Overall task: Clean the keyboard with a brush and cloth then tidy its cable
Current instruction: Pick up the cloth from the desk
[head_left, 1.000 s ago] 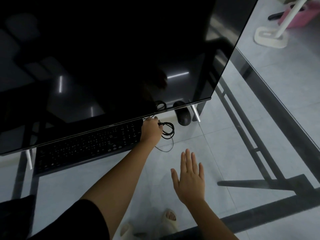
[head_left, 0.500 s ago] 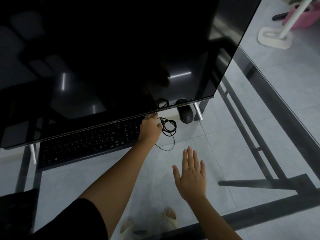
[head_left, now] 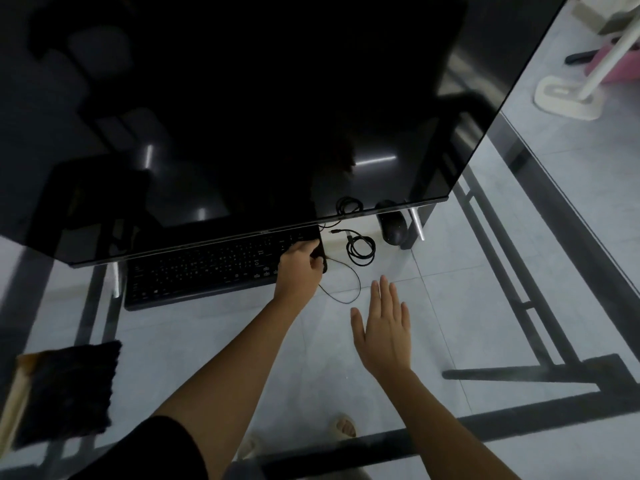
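Note:
A black keyboard (head_left: 207, 271) lies on the glass desk, its far edge under the monitor. My left hand (head_left: 299, 268) grips the keyboard's right end. Its thin black cable (head_left: 362, 249) lies coiled on the glass just right of that hand, with a loose strand curving toward me. My right hand (head_left: 382, 327) hovers flat with fingers apart, nearer me than the coil and holding nothing. A dark cloth (head_left: 65, 389) lies at the desk's near left, with a pale brush handle (head_left: 14, 407) beside it.
A large dark monitor (head_left: 242, 116) leans over the back of the desk. A black mouse (head_left: 393, 226) sits right of the coil by a monitor leg (head_left: 417, 225). The desk's glass top (head_left: 450, 289) shows the metal frame, floor tiles and my sandalled feet below.
My left hand has let go of the cable coil and moved left onto the keyboard's right end. The coil now lies free on the glass. The right hand has barely moved.

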